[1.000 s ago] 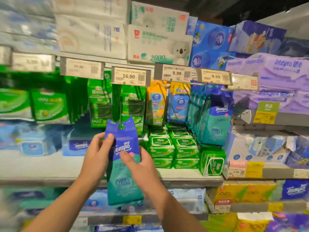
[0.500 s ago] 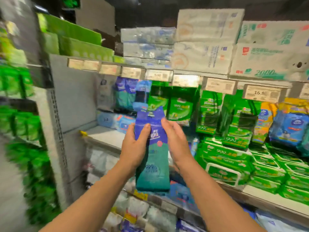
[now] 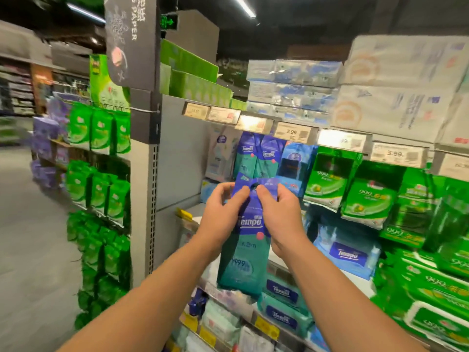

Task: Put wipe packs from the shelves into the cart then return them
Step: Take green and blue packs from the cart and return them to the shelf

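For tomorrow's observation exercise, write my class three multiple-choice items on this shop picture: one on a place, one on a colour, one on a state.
1. Where do matching Tempo packs hang?
A. Just above and behind the held pack
B. On the floor
C. In a cart

2. What colour is the top of the held Tempo pack?
A. Red
B. Blue-purple
C. Yellow

3. How is the pack held?
A. Left hand alone
B. Lying on the shelf
C. Both hands pinch its top

Key: 1 A, they hang beneath the price tags; 2 B, teal only lower down; 3 C, left hand and right hand flank its hang hole.
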